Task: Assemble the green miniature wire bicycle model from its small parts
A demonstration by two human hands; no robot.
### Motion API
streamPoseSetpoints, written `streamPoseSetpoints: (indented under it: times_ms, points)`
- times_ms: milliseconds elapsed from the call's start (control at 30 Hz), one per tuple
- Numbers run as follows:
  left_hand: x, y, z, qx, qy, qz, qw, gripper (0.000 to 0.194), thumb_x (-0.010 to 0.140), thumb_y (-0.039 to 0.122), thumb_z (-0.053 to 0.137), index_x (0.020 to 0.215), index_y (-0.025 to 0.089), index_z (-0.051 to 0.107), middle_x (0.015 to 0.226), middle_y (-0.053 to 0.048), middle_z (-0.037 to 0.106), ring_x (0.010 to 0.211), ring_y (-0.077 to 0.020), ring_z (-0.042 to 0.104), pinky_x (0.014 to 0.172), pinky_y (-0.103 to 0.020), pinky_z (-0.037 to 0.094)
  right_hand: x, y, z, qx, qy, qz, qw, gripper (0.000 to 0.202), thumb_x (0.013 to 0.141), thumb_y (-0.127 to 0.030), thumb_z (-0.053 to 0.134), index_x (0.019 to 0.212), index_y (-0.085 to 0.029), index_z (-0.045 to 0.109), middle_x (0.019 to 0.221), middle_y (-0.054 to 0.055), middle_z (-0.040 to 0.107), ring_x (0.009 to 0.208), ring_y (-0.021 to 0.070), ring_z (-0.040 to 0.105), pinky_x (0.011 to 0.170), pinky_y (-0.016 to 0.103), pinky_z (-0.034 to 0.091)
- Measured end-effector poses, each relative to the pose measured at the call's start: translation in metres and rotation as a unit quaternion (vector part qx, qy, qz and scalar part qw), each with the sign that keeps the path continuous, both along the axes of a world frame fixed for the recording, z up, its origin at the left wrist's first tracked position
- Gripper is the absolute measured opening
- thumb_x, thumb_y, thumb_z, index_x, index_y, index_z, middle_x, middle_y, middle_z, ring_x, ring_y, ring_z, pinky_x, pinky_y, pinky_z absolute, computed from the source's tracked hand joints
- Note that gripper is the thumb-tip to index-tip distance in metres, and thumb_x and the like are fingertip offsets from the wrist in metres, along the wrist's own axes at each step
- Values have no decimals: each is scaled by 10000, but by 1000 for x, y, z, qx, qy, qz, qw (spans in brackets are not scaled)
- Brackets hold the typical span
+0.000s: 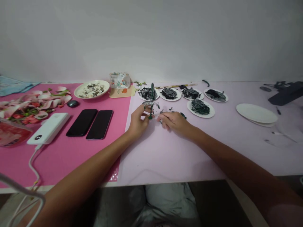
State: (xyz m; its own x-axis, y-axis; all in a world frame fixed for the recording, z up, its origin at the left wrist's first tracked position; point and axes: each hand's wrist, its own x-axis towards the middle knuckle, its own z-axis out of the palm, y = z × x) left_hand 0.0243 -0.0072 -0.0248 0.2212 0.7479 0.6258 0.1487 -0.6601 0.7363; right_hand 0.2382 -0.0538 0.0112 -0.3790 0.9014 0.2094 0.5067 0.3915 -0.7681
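My left hand (137, 122) is closed around a small dark green model bicycle (152, 94), held upright over the pale table, its thin wheel edge-on and its silvery handlebar facing me. Thumb and fingers pinch it low down. Beside it, my right hand (176, 122) is closed on a thin metal tool (156, 115), whose tip reaches the lower part of the model. Most of the tool is hidden by the fingers, so its kind is unclear. Small dark loose parts (170, 109) lie just behind my hands.
Behind the hands stand several white plates (211, 113) of dark model parts. At right are stacked white plates (257, 113) and a dark block (286, 93). On the pink mat at left lie two phones (99, 124), a power bank (49, 127) with cable, and a bowl (80, 94).
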Motion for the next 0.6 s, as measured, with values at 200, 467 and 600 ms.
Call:
streamPoseSetpoints:
  times_ms: [200,467,600]
  points:
    - [-3,0,4,32,21,-21,999,185,859,49,569,949,186,654,1173,-79,743,836,-131,738,700,-248,631,-4,-6,-1,-23,35,-14,999,412,1099,-524,451,1008,-206,696,652,-18,636,620,167,626,670,303,502]
    - [-3,0,6,-32,2,-13,999,147,896,162,646,1022,199,711,1291,-112,759,1029,-213,762,774,-311,660,3,1,-9,171,-98,-52,979,209,1089,-368,508,1179,-221,628,1010,86,778,805,215,717,741,334,541]
    - [-2,1,2,-48,2,-23,999,85,889,169,665,960,198,703,1354,-123,744,1102,-235,753,772,-318,655,8,6,-11,255,-114,-18,960,286,1121,-399,470,1133,-223,695,977,100,781,838,217,727,757,330,556]
